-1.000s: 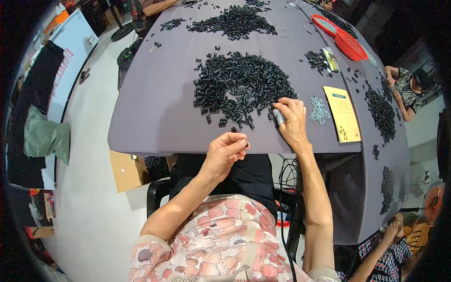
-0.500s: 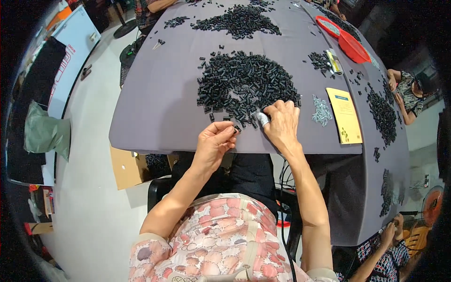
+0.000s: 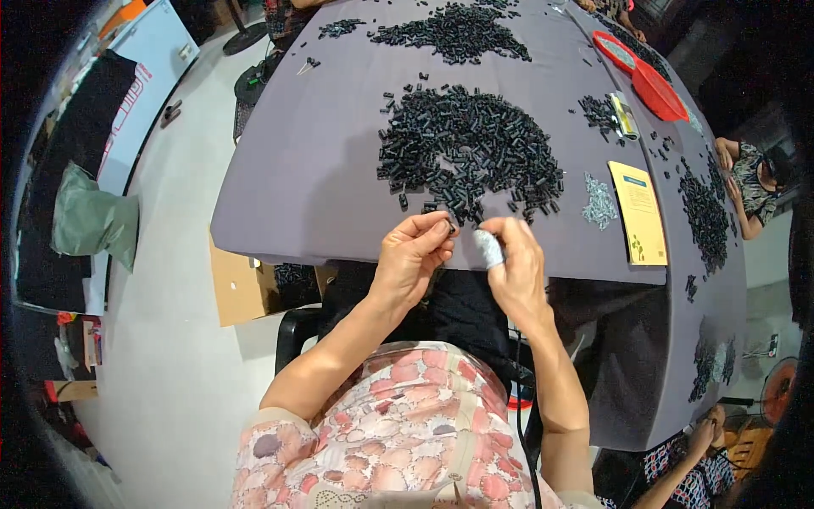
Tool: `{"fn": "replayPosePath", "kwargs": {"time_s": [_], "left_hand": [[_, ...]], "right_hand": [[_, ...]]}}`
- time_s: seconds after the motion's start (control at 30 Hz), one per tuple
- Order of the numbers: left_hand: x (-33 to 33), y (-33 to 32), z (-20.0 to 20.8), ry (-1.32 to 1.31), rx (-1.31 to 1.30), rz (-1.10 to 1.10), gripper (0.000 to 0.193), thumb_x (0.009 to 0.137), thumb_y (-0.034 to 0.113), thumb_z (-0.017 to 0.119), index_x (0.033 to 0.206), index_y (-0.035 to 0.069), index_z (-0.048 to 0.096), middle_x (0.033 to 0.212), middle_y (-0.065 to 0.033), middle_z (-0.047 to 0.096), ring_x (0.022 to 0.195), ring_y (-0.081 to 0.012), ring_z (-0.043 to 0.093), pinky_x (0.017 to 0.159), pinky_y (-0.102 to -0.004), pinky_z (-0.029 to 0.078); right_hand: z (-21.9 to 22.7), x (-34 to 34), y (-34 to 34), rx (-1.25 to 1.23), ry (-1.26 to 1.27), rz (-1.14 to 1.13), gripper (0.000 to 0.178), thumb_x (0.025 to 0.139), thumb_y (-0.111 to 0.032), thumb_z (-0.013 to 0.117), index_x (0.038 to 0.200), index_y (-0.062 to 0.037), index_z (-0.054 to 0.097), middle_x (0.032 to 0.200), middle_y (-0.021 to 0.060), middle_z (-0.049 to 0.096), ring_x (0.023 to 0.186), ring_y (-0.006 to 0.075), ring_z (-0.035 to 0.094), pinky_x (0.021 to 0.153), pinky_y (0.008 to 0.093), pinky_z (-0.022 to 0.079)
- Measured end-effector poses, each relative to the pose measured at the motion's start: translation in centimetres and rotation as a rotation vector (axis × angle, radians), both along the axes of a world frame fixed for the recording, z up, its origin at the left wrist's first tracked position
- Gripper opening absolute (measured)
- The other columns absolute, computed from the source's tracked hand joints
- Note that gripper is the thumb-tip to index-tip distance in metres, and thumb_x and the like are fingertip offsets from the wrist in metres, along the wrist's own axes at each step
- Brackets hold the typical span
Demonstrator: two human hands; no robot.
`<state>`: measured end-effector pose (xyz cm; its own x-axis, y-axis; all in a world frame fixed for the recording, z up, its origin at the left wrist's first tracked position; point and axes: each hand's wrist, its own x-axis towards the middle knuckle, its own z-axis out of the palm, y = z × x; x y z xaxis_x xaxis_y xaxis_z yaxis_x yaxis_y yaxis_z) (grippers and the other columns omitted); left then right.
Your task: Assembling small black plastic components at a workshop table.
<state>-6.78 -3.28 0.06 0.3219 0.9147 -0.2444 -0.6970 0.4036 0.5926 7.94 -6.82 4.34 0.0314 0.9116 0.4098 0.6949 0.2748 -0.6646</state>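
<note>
A large pile of small black cylindrical pieces [image 3: 509, 144] lies on the grey cloth-covered table in front of me. My left hand [image 3: 415, 254] is closed at the table's near edge, pinching one small black piece [image 3: 452, 227] between thumb and fingertips. Just right of it, my right hand [image 3: 517, 267] is curled, thumb and fingers drawn together. Silvery wrapping [image 3: 489, 248] covers its thumb. Something dark shows at its fingertips, but blur hides what it is. The two hands' fingertips are close together and apart from each other, just below the pile's near edge.
Right of the pile lie small grey pieces [image 3: 599, 202] and a yellow booklet [image 3: 638, 212]. Red baskets [image 3: 660, 93] stand farther back. More black pieces [image 3: 458, 34] lie at the far side. Other people's hands [image 3: 736, 182] work along the right side. A cardboard box [image 3: 233, 284] stands below the left edge.
My right hand has drawn back from the pile's near edge toward my left hand. The left keeps its pinch on the black piece. The whole view has shifted slightly.
</note>
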Motion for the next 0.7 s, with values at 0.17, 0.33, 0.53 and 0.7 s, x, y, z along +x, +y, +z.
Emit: {"fn": "replayPosePath", "kwargs": {"time_s": [0.17, 0.33, 0.53, 0.7], "left_hand": [[0.6, -0.5, 0.0, -0.049, 0.021, -0.016, 0.014, 0.084, 0.005, 0.058, 0.097, 0.001, 0.060, 0.081, -0.0071, 0.062, 0.066, -0.0116, 0.057, 0.060, -0.0219, 0.049], [0.7, -0.7, 0.7, -0.047, 0.032, -0.017, 0.016, 0.084, 0.005, 0.058, 0.098, 0.001, 0.061, 0.080, -0.0063, 0.062, 0.065, -0.0110, 0.057, 0.060, -0.0218, 0.049], [0.3, -0.6, -0.1, -0.005, 0.137, -0.052, 0.015, 0.085, 0.008, 0.057, 0.099, 0.004, 0.060, 0.089, -0.0054, 0.063, 0.073, -0.0100, 0.058, 0.065, -0.0227, 0.049], [0.8, -0.9, 0.8, -0.005, 0.157, -0.033, 0.017, 0.085, 0.006, 0.057, 0.101, 0.003, 0.060, 0.087, -0.0047, 0.063, 0.066, -0.0077, 0.056, 0.062, -0.0193, 0.048]], "right_hand": [[-0.2, -0.6, -1.0, 0.092, -0.087, 0.053, 0.023, 0.065, 0.004, 0.058, 0.087, -0.0028, 0.054, 0.077, 0.0111, 0.056, 0.072, 0.0301, 0.052, 0.064, 0.0386, 0.041], [0.0, -0.7, -1.0, 0.120, -0.155, 0.047, 0.027, 0.064, 0.005, 0.058, 0.089, -0.0031, 0.055, 0.077, 0.0101, 0.055, 0.072, 0.0287, 0.052, 0.063, 0.0377, 0.041], [-0.3, -0.9, -1.0, 0.180, -0.193, 0.046, 0.027, 0.062, 0.005, 0.059, 0.087, -0.0029, 0.055, 0.076, 0.0094, 0.055, 0.070, 0.0276, 0.051, 0.062, 0.0370, 0.040], [-0.4, -0.8, -1.0, 0.204, -0.190, 0.036, 0.026, 0.061, 0.006, 0.058, 0.085, -0.0031, 0.053, 0.075, 0.0093, 0.055, 0.068, 0.0273, 0.050, 0.060, 0.0370, 0.039]]}}
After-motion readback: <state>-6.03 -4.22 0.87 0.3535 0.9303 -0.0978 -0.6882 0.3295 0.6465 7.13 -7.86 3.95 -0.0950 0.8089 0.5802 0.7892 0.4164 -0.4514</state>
